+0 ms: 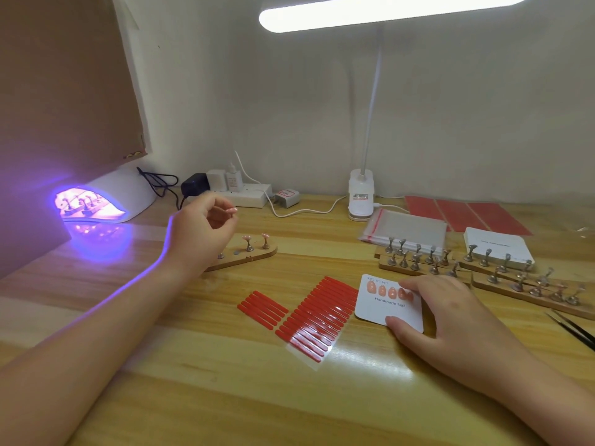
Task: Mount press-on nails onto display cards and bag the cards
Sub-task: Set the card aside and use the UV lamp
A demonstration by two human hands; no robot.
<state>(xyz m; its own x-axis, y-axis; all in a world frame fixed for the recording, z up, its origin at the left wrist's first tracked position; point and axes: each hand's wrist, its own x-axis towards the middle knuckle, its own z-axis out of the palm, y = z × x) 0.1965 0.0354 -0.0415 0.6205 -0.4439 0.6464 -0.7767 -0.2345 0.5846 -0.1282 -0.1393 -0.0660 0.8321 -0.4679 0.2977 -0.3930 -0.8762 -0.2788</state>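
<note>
The mounting step appears to be in hand: a small glossy pink nail (232, 210) is pinched between thumb and fingertip of the left hand (201, 231), raised above the wooden stand (257, 254), on which two nails remain on metal pegs. The matte white card (391, 305), rounded at its corners, lies flat on the wooden table (193, 381) and is pinned by the right hand (450, 320), fingers spread; five nails are already fixed in its top row. Next, the nail probably needs carrying across and pressing down. Red adhesive strips (318, 317) lie just beside the card; clear bags (405, 228) wait behind.
</note>
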